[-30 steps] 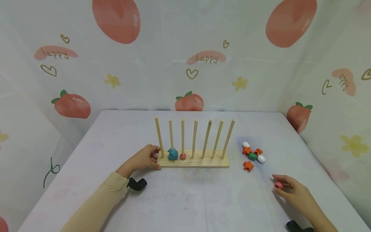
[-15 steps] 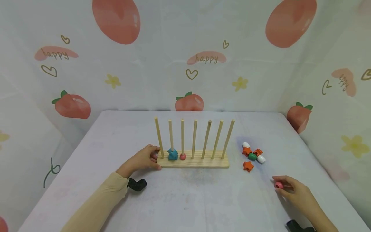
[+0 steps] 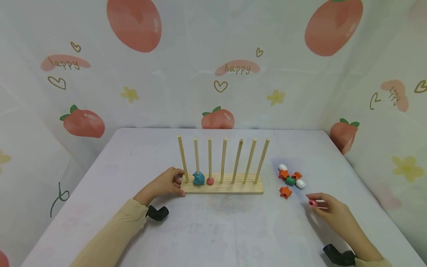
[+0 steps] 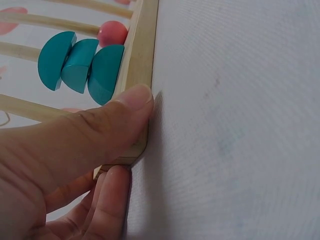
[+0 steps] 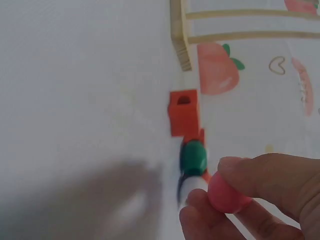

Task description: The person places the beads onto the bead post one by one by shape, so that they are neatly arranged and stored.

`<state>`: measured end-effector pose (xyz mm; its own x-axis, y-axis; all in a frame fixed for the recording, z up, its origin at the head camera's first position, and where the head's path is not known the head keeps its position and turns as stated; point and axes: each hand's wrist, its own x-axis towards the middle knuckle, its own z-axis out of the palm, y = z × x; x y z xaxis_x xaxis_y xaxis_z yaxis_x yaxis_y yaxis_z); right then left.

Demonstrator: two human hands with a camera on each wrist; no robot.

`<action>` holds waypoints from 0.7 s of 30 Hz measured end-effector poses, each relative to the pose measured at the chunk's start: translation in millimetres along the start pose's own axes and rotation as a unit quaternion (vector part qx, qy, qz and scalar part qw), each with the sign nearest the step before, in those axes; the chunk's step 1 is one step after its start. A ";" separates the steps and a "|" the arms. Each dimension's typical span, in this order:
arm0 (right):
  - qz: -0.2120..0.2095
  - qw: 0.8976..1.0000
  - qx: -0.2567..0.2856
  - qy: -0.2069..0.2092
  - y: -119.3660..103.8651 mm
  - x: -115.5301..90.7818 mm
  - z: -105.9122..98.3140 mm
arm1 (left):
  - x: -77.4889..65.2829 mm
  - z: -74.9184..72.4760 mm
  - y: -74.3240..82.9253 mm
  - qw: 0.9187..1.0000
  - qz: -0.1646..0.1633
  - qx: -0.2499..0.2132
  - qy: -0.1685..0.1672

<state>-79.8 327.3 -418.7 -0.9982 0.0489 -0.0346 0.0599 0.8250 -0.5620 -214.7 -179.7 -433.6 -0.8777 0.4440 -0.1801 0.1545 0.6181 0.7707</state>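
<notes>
A wooden peg board (image 3: 227,189) with a row of upright pegs stands mid-table. My left hand (image 3: 165,183) grips its left end, the thumb over the front edge and the fingers around the corner in the left wrist view. Stacked teal half-round beads (image 4: 80,65) sit low on the second peg, and a round pink bead (image 3: 210,181) is at the foot of the third. Right of the board, my right hand (image 3: 337,213) pinches another round pink bead (image 5: 226,194) between thumb and fingertips, above the table.
Loose beads lie right of the board: orange stars (image 3: 285,192), an orange bead (image 3: 296,175), a green barrel bead (image 3: 290,181) and white beads (image 3: 300,184). A patterned cloth (image 3: 186,74) hangs behind the white table (image 3: 213,230).
My right hand, holding the pink bead, has shifted a little leftward and away from me, closer to the loose beads. The left hand stays on the board's end.
</notes>
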 end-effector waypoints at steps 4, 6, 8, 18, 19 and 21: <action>-0.056 0.998 0.011 0.029 -13.5 7.3 2.3 | 0.0 -0.4 0.3 1.000 -0.001 -0.001 0.000; -0.082 0.996 0.018 0.042 -21.0 11.3 3.3 | 0.1 -0.7 0.7 1.000 0.002 0.000 -0.001; -0.110 0.992 0.023 0.060 -29.6 14.9 4.3 | 0.5 -0.4 0.8 1.000 0.000 0.000 0.000; -0.250 0.960 0.090 0.093 -74.5 36.5 9.6 | 0.6 -0.8 -0.9 1.000 0.003 0.002 0.001; -0.254 0.958 0.108 0.082 -79.3 37.6 10.4 | 0.6 -0.7 -1.2 1.000 0.003 0.003 0.001; -0.261 0.954 0.129 0.068 -89.9 38.9 11.8 | 0.6 -0.4 -1.7 1.000 0.003 0.004 0.000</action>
<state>-124.0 248.4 -379.2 -0.8824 -0.2435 0.4026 -0.4641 0.5918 -0.6591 -215.7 -180.8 -434.7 -0.8773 0.4467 -0.1758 0.1623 0.6206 0.7672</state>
